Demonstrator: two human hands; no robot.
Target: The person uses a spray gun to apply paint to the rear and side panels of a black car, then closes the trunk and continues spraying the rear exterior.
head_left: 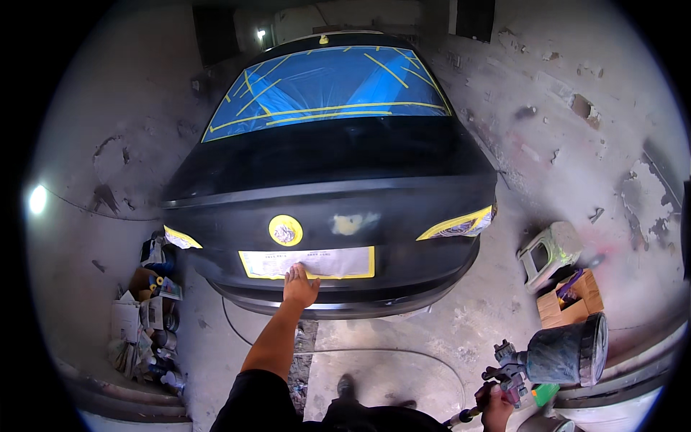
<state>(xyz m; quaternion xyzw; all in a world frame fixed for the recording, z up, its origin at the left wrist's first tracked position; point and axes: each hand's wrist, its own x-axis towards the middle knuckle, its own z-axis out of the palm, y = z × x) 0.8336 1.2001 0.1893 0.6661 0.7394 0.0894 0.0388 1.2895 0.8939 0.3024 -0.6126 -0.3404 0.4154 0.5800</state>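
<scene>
A dark car stands in front of me, its rear toward me. My left hand reaches forward with fingers stretched out, the tips against the lower edge of a masking paper sheet bordered by yellow tape. Above it is a round emblem covered and ringed in yellow tape. At the lower right, my right hand is closed around a paint spray gun, whose large dark cup is tilted sideways. A hose runs from the gun near that hand.
Blue film taped in yellow covers the rear window. Boxes and cans pile up on the left. A stained stool and an open cardboard box stand on the right. A thin hose crosses the floor between me and the car.
</scene>
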